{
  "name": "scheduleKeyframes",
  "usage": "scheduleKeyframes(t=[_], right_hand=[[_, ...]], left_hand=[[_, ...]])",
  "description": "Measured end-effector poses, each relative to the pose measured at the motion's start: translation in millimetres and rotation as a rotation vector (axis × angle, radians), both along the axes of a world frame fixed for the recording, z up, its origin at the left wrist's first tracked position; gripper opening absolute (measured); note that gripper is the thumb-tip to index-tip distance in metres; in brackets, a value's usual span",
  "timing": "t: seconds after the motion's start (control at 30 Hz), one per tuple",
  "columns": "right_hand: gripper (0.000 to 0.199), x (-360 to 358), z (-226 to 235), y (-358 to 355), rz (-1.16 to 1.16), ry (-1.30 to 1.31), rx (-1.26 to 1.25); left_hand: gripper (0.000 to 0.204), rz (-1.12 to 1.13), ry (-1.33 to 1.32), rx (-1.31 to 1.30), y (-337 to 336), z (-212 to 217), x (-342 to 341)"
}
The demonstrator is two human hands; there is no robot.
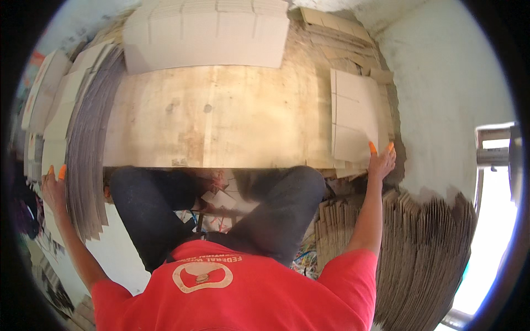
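My left hand, with orange covers on the fingertips, rests at the near part of a tall stack of cardboard sheets left of the table. Its visible fingers are stretched out and slightly apart. Over on the right, my right hand reaches to the near right corner of a smaller pile of flat cardboard pieces on the table. Two orange-tipped fingers there point forward, apart from each other. Whether either hand has hold of a sheet cannot be made out; the palms and remaining fingers are partly hidden.
The wooden table lies before my knees. A large cardboard stack stands along its far side. More cardboard lies at the far right. Below right, a big pile of cardboard stands by the pale wall.
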State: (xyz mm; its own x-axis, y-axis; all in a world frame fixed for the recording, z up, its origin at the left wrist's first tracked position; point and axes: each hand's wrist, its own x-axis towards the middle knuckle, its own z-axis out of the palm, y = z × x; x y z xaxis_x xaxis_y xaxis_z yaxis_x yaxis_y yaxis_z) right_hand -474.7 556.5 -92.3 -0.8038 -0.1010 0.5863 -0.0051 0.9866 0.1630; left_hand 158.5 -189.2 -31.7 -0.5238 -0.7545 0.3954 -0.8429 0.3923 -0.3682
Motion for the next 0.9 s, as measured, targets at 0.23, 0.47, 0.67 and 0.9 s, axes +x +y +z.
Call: scheduleKeyframes(t=[0.23, 0.47, 0.67, 0.9], right_hand=[[0.056, -28, -2, 4, -0.19, -0.631, -0.286], [0.045, -65, -13, 74, -0.078, -0.459, -0.498], [0.037, -52, 54, 30, 0.355, -0.291, -1.4], [0.032, -9, 104, -135, 0.564, -0.128, -1.326]], left_hand=[[0.032, -0.584, 0.264, 0.007, 54, 10, -162], [0.032, -0.69, 0.261, 0.32, 94, -7, -299], [0.031, -0.775, 0.462, 0.532, 86, -23, -390], [0.064, -0.969, 0.338, 0.371, 73, -13, -548]])
